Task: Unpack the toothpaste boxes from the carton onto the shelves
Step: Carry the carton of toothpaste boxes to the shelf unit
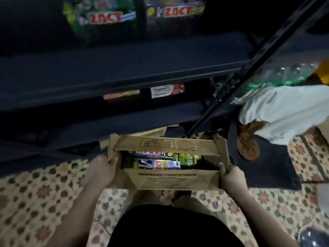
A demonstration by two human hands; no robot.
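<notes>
A brown cardboard carton point(170, 180) hangs in front of me with its flaps open. Inside lie several toothpaste boxes point(156, 164), black and green ones. My left hand point(102, 171) grips the carton's left end, thumb over the edge. My right hand point(231, 177) grips the right end the same way. Dark shelves point(115, 72) rise in front. On the upper shelf stand two bundles of Zact toothpaste boxes point(105, 18). A lower shelf holds two more toothpaste boxes point(167, 90).
A black metal shelf post point(249, 72) slants up at the right. Beyond it lie a white cloth point(284, 111), a brown cloth point(247, 145) and wrapped plastic bottles point(284, 72). A dark mat point(263, 168) covers part of the patterned floor point(35, 202).
</notes>
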